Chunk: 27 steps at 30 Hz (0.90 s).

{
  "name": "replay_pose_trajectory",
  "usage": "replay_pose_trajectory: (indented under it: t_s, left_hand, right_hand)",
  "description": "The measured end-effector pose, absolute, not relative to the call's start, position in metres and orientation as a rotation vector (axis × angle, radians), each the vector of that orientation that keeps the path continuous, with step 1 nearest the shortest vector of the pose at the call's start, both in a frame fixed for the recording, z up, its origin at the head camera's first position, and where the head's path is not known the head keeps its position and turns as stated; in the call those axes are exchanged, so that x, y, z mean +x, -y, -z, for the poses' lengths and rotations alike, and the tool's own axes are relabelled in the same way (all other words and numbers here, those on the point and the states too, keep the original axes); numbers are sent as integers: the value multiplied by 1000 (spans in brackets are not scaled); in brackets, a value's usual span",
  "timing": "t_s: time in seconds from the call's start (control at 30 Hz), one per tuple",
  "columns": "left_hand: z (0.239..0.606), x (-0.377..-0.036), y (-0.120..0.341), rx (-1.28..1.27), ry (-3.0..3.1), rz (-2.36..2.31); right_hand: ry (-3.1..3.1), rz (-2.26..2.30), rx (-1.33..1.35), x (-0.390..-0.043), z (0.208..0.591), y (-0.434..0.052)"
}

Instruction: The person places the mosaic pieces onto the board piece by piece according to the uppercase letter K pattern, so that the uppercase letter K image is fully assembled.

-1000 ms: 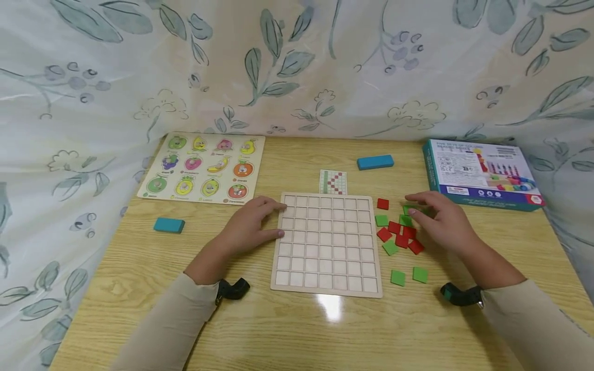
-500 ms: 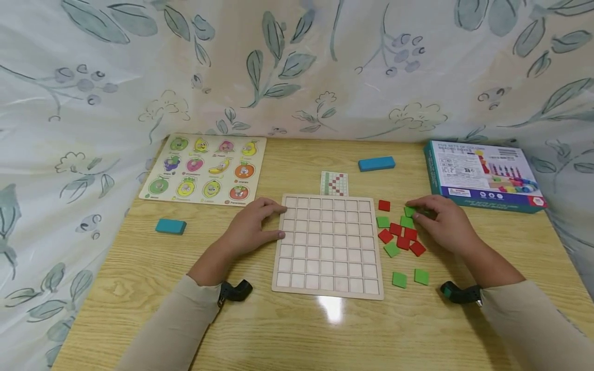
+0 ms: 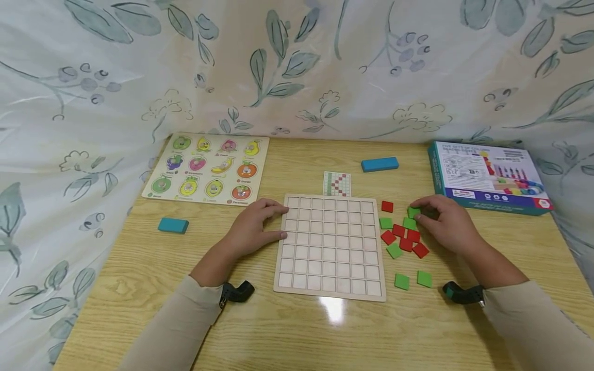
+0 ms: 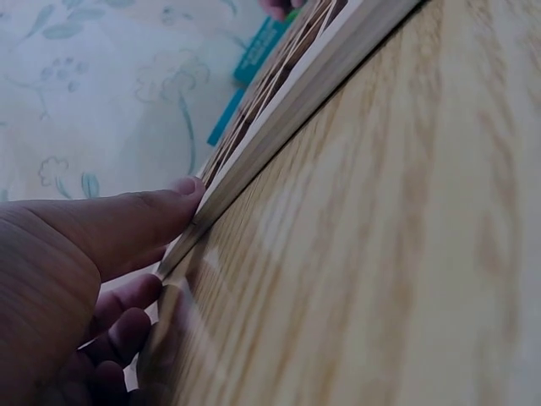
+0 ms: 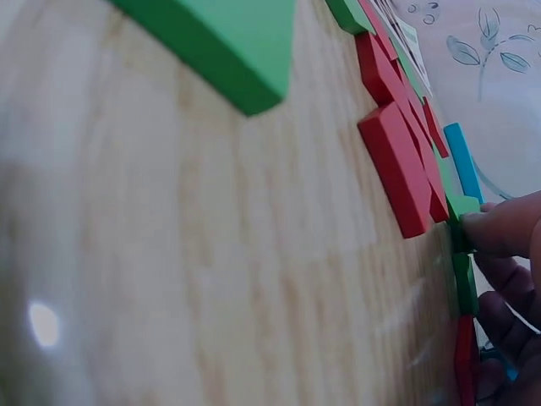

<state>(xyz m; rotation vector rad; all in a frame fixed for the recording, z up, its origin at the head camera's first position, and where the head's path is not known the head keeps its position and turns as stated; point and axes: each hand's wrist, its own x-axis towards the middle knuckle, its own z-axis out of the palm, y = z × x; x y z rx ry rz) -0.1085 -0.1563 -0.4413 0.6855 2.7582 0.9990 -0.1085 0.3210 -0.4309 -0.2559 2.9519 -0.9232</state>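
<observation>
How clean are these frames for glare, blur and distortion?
Head view: sharp, wide-angle bowing at the edges, and a white glare patch on the table just below the grid board. Left wrist view: the left hand and board edge are soft, with a pale sheen on the wood. Right wrist view: the nearest green tile is blurred, with a small glare spot at lower left.

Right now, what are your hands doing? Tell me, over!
Left hand steadies the grid board by its left edge. Right hand pinches a green tile. Red and green tiles lie beside the board, nothing blocking.
</observation>
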Motion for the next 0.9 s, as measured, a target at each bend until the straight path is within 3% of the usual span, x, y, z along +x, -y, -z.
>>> replay_pose_trajectory:
  t_s: [0.9]
  left_hand:
    - [445, -111, 159, 682, -2757, -1021]
  right_hand:
    - [-2862, 1006, -176, -110, 418, -320]
